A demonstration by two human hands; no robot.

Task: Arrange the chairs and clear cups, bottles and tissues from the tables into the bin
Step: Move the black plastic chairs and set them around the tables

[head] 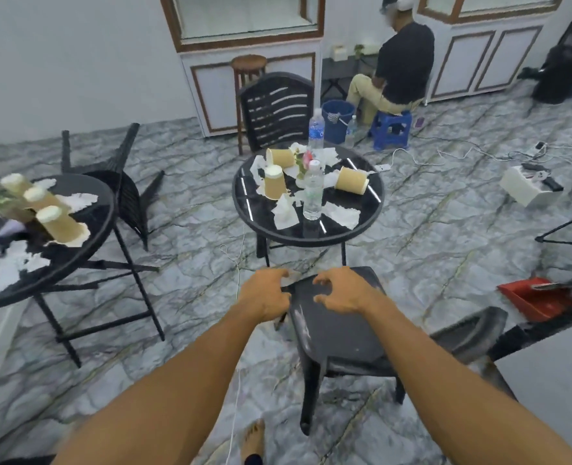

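On my far left, the left tabletop (98, 226) carries three paper cups (59, 224) standing upside down among torn tissues (78, 200). Just behind it a tipped chair (123, 182) lies on the marbled floor with its legs in the air.

Toward the middle, the round middle tabletop (373, 209) holds one upturned cup (274, 183), two cups on their sides (351, 180), two clear bottles (313, 193) standing upright and a litter of crumpled white tissue (341, 214). An upright chair (278, 109) stands at its far side, and the blue bin (338, 119) is on the floor beyond, near a seated person.

Nearest me stands the near chair (338, 330), its seat pointing at the middle tabletop. My left grip (264, 293) is curled round the seat's front left corner. My right grip (341, 290) hovers over the seat's front edge, its fingers spread and half bent, closed on nothing; I cannot tell whether the tips touch the plastic.

Off to the right a red dustpan (536, 297) lies on the floor.
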